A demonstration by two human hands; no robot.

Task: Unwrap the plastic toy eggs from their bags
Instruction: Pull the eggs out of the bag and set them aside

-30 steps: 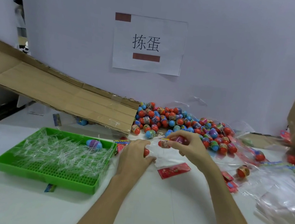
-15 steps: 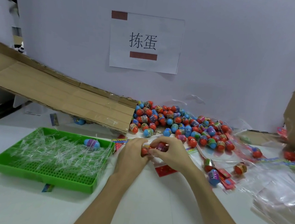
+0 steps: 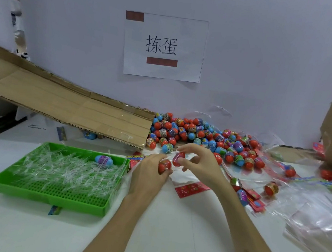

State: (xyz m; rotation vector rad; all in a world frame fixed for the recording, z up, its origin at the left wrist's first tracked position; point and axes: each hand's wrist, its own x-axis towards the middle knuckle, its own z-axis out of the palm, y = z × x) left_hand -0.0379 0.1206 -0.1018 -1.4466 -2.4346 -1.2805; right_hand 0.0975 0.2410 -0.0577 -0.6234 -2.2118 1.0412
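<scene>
My left hand (image 3: pixel 149 170) grips a red toy egg (image 3: pixel 164 166) in its curled fingers at the middle of the white table. Right beside it my right hand (image 3: pixel 198 163) pinches a second red egg (image 3: pixel 178 158) between thumb and fingers, with clear bag film (image 3: pixel 171 157) stretched between the two eggs. Behind my hands lies a heap of red and blue eggs (image 3: pixel 203 139), some of them in bags.
A green tray (image 3: pixel 49 194) with clear plastic strips and one blue egg (image 3: pixel 104 160) sits at the left. A cardboard flap (image 3: pixel 64 106) slopes above it. Empty clear bags (image 3: pixel 320 218), red labels (image 3: pixel 192 189) and loose eggs (image 3: pixel 270 188) lie at the right.
My hands have drawn slightly apart, each holding one red egg. The right hand has lifted its egg a little and opened its outer fingers.
</scene>
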